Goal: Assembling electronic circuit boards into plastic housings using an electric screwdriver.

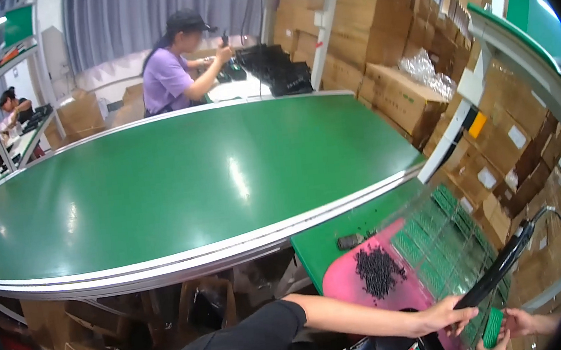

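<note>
This is a factory assembly hall. A long green conveyor belt (178,179) runs through the middle. Beyond the belt, workers (174,70) sit at steel-framed stations; to its right stand stacked cardboard cartons (380,21). On the near side, a green work surface (341,227) holds small black parts (376,271) and trays of green circuit boards (437,234).

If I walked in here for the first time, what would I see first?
The big shiny green conveyor belt curving right across the middle of the room. Next, at the lower right, a bright pink tray with a heap of tiny black screws, beside clear trays of small green circuit boards. Behind them on the right rise tall stacks of brown cardboard boxes, and a person in a purple shirt works at the far side of the belt.
</note>
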`<state>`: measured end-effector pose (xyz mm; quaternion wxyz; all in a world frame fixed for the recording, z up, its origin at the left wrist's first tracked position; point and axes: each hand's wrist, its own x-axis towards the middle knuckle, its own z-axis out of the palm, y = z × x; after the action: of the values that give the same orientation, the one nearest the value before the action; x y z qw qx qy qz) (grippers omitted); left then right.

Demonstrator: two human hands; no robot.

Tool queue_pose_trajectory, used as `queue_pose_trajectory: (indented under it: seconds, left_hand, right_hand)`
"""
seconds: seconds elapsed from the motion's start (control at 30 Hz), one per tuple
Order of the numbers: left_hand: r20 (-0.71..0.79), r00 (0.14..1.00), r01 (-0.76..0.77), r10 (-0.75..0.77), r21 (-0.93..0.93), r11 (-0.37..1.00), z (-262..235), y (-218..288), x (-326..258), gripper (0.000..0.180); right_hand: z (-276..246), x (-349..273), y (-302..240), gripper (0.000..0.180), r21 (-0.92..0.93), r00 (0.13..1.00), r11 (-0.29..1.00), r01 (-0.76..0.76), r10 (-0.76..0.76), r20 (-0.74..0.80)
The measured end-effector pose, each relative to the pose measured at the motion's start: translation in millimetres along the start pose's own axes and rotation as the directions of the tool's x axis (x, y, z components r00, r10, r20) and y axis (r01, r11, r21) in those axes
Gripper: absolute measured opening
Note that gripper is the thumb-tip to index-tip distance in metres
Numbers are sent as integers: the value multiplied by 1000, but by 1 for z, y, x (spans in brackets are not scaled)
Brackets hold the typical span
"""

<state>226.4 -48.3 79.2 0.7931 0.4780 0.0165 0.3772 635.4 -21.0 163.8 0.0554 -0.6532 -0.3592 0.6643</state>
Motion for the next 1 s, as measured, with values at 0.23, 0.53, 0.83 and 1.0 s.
queue_pose_trajectory:
  seconds: [0.23, 0.53, 0.83, 1.0]
  left_hand:
    - [35, 999, 40, -38, -41, 998, 15, -5, -10, 33]
    - [-90, 974, 217, -209, 98, 971, -1, 18, -16, 28]
    - [-1, 973, 230, -231, -43, 972, 20, 20, -32, 30]
    - [-485, 812, 280, -324, -163, 946, -5, -4, -38, 28]
  right_hand:
    - [-24, 2, 17, 60, 117, 939, 992, -44, 1, 344]
    - [147, -62, 86, 69, -507, -256, 823, -257, -564, -785]
    - [176, -110, 62, 82, -451, -496, 712, -538, -700, -513]
    - [350, -129, -80, 54, -661, 234, 86, 746, -962, 139]
